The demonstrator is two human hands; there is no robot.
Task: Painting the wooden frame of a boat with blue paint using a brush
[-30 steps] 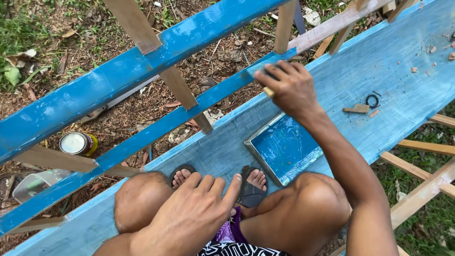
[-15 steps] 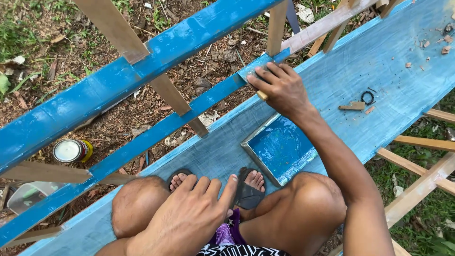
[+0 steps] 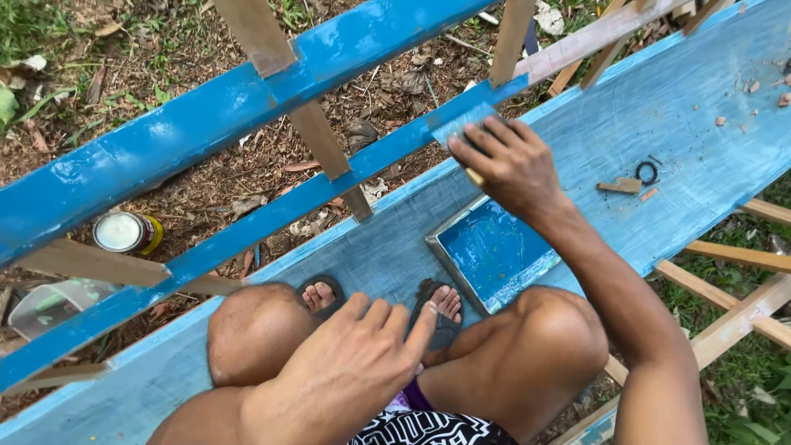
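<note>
— What am I holding?
— A paintbrush (image 3: 468, 142): pale wooden handle, bristles loaded with blue, pressed flat against the lower blue rail (image 3: 272, 218).
— And the tray?
— Square paint tray (image 3: 494, 251), blue-coated inside, flat on the plank just beside my knee.

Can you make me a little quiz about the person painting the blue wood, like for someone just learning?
1. True or false: the right hand holds a brush with a pale wooden handle against the lower blue-painted wooden rail.
2. Where does the left hand rest? A) on the person's left knee B) in the square metal tray of blue paint C) on the round open tin can
3. Fill in: the tin can lies on the ___, beyond the rail.

Key: 1 true; 2 A; 3 ground
</note>
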